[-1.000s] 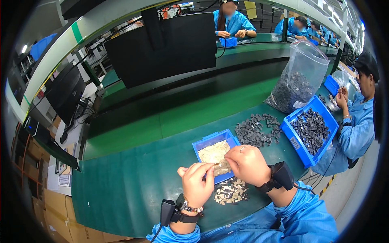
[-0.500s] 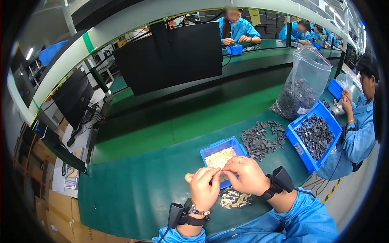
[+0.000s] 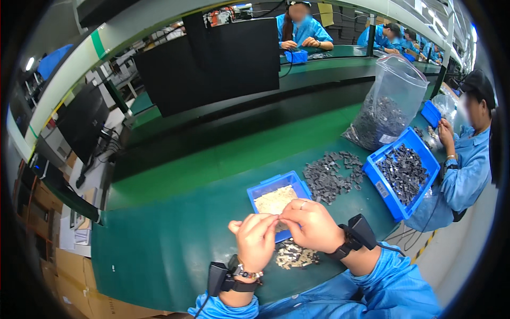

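Observation:
Fingertip to fingertip, my left hand and my right hand meet in a pinch over the near part of a small blue bin. Whatever lies between the fingertips is too small to make out. Cream-coloured small parts fill the bin. Just in front of it, beneath my wrists, is a little heap of mixed cream and dark pieces. Loose dark grey pieces are spread on the green table beyond my right hand.
A larger blue bin of dark pieces stands at right. Behind it is a clear bag of dark pieces. A black monitor hangs over the green table. Co-workers sit at right and across.
The whole view has shifted slightly, so everything appears a little farther left. Both hands stay pinched together over the small bin.

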